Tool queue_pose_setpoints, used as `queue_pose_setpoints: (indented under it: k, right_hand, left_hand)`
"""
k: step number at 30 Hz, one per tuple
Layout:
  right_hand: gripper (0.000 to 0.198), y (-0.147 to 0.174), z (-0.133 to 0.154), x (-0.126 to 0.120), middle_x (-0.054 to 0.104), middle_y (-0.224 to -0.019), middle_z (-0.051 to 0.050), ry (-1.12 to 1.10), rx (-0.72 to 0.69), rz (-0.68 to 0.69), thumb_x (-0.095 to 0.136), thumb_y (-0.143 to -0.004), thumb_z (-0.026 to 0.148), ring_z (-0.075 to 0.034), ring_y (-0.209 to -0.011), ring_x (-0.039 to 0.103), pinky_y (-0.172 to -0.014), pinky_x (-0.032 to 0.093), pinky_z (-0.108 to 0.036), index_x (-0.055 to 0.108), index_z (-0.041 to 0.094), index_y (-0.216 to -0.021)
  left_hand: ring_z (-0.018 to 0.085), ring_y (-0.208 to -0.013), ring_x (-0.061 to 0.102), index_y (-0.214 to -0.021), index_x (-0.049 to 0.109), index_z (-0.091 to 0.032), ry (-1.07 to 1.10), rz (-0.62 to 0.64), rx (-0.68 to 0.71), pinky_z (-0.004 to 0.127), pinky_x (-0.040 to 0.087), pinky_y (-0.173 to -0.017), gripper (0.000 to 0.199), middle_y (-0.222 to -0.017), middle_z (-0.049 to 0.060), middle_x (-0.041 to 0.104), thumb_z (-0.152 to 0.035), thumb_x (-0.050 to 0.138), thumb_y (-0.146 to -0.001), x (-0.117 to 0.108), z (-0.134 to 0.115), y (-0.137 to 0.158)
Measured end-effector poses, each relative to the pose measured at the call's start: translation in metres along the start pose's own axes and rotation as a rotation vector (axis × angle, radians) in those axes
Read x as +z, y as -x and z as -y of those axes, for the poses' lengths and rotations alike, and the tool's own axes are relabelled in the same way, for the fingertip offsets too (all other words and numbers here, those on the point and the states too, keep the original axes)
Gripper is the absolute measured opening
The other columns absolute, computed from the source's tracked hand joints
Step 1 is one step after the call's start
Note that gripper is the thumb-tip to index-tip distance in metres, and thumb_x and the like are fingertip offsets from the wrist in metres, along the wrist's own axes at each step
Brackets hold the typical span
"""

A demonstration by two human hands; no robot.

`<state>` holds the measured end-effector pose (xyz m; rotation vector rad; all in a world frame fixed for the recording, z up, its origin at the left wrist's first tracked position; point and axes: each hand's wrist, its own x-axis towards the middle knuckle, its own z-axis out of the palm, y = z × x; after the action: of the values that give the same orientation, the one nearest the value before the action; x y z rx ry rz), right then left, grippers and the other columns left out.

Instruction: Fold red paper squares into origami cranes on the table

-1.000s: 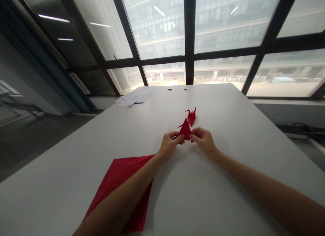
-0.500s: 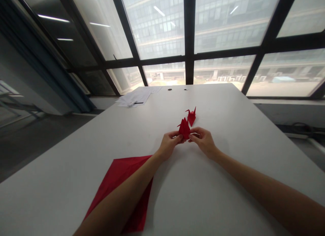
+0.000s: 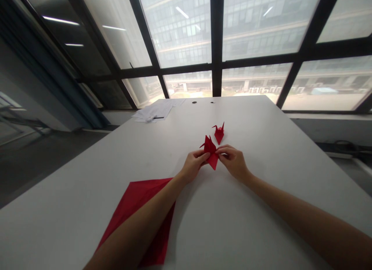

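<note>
Between my two hands, over the middle of the table, is a red origami crane (image 3: 210,148). One wing points down toward me and a thin folded tip sticks out to the left. My left hand (image 3: 194,164) pinches the crane at its left side, thumb on top. On the other side, my right hand (image 3: 233,161) pinches its right edge with thumb and forefinger. Just beyond them a second red paper crane (image 3: 219,134) stands on the table, its neck and tail raised.
Under my left forearm lies a large red paper sheet (image 3: 133,202) on the white table (image 3: 247,215). White papers (image 3: 158,109) with a dark pen (image 3: 158,117) are at the far left. Windows (image 3: 180,33) rise behind the table.
The near wing of the held crane has folded down toward me, and the crane's body has opened and tilted. My hands stay at nearly the same spot.
</note>
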<state>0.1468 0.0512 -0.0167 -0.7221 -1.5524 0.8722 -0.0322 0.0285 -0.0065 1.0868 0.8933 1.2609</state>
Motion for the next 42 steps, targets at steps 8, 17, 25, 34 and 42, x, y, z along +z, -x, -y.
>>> queue_pose_setpoints:
  k: [8, 17, 25, 34, 42]
  right_hand:
    - [0.025, 0.0003, -0.0021, 0.0027, 0.071, -0.084, -0.005, -0.216, 0.204, 0.029, 0.077, -0.077, 0.039, -0.02, -0.075, 0.067, -0.07, 0.059, -0.036, 0.069, 0.019, -0.091]
    - [0.025, -0.0014, -0.0068, 0.0022, 0.069, -0.082, -0.003, -0.215, 0.224, 0.036, 0.078, -0.074, 0.032, -0.018, -0.074, 0.065, -0.07, 0.056, -0.033, 0.064, 0.019, -0.091]
    - [0.029, -0.0017, -0.0067, 0.0025, 0.069, -0.082, -0.001, -0.261, 0.158, 0.036, 0.077, -0.076, 0.027, -0.016, -0.076, 0.065, -0.069, 0.053, -0.029, 0.062, 0.021, -0.099]
    - [0.035, -0.0013, -0.0054, 0.0026, 0.073, -0.091, -0.004, -0.262, 0.137, 0.08, 0.077, -0.077, 0.029, -0.019, -0.082, 0.068, -0.073, 0.056, -0.033, 0.065, 0.021, -0.109]
    - [0.027, 0.0006, -0.0064, 0.0029, 0.072, -0.101, -0.007, -0.064, 0.04, 0.052, 0.07, -0.08, 0.019, -0.022, -0.089, 0.069, -0.081, 0.058, -0.037, 0.071, 0.021, -0.107]
  left_hand:
    - [0.021, -0.082, 0.07, -0.102, 0.074, -0.011, -0.124, -0.099, 0.113, 0.038, 0.059, -0.081, 0.037, -0.093, 0.01, 0.075, -0.038, 0.08, -0.077, 0.0012, 0.003, 0.0018]
    - [0.016, -0.076, 0.068, -0.115, 0.063, -0.015, -0.198, -0.147, 0.173, 0.031, 0.058, -0.073, 0.046, -0.084, 0.004, 0.07, -0.03, 0.08, -0.076, 0.0042, 0.0007, 0.005]
    - [0.014, -0.075, 0.067, -0.114, 0.053, -0.021, -0.175, -0.106, 0.195, 0.027, 0.057, -0.072, 0.052, -0.085, -0.001, 0.068, -0.026, 0.084, -0.071, 0.0073, -0.0034, 0.0093]
    - [0.015, -0.08, 0.067, -0.114, 0.06, -0.019, -0.162, -0.068, 0.232, 0.029, 0.056, -0.076, 0.046, -0.089, 0.001, 0.069, -0.024, 0.082, -0.074, 0.0027, 0.0027, 0.0049]
    - [0.021, -0.085, 0.067, -0.096, 0.078, -0.013, -0.334, -0.108, 0.253, 0.033, 0.054, -0.08, 0.025, -0.093, 0.009, 0.072, -0.026, 0.08, -0.075, 0.0045, -0.0003, 0.0033]
